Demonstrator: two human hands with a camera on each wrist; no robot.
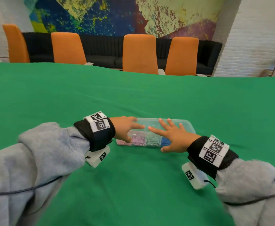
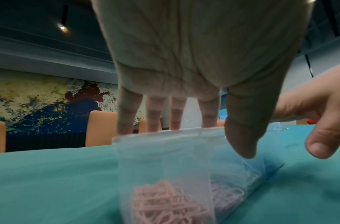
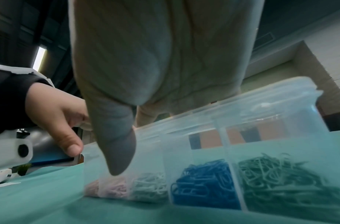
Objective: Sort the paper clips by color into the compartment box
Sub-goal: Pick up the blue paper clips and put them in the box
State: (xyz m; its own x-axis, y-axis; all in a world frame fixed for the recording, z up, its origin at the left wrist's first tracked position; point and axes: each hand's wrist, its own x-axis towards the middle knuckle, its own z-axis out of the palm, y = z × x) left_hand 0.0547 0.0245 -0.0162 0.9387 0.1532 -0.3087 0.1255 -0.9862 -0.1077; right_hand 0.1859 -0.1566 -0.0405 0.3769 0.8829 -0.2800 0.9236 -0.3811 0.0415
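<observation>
The compartment box (image 1: 186, 126) lies on the green table cover (image 1: 133, 95) at the centre of the head view, slightly below mid-frame, with its clear lid closed. Both hands rest on the lid with fingers straight and spread wide, holding nothing. The left hand (image 1: 125, 128) covers the left end of the box; the right hand (image 1: 171, 136) covers the right half. Their forefingers nearly meet at the lid's middle.

Through the front wall the paper clips show sorted by compartment. In the right wrist view, from left to right: salmon clips (image 3: 91, 189), pink clips (image 3: 115, 188), white clips (image 3: 148, 186), blue clips (image 3: 201, 181) and green clips (image 3: 280, 180).

Orange chairs (image 1: 139, 53) stand along the table's far edge, upper part of the head view.
</observation>
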